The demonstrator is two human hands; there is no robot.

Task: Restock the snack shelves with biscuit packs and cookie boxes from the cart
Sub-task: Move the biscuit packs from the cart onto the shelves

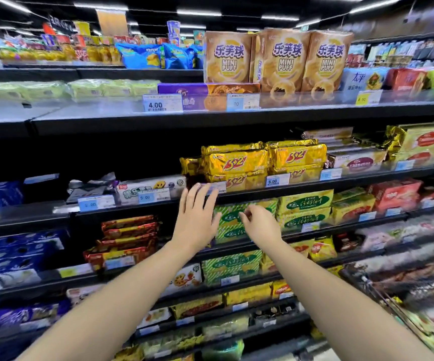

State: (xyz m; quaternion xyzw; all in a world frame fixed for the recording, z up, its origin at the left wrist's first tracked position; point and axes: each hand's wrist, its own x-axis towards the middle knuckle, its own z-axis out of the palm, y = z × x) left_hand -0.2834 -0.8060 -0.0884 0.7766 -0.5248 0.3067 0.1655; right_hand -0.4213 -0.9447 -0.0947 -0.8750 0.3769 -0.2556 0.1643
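Facing snack shelves, head view: I see two bare arms stretched forward. My landmark is the gold packs [249, 162], stacked two wide on a middle shelf.

Just below the gold packs, the left hand [196, 222] is raised with fingers straight and spread, its tips at the shelf edge by a price tag [217, 187]. It holds nothing. Below the gold packs and slightly right, the right hand [261, 225] hovers in front of green packs [304, 204]. Its fingers are loosely bent, with nothing between them that I can make out.

I judge this a pause between loads, since no pack is in either hand. The next move calls for turning down and right to the stock, then gripping a pack flat so that it slides in beside its own kind.

Well below and right of the gold packs sits the wire cart [372, 287], which holds wrapped packs too blurred to name. Above the gold packs, puff boxes [278, 58] stand upright in a row. Below and left, red packs [130, 230] lie stacked.
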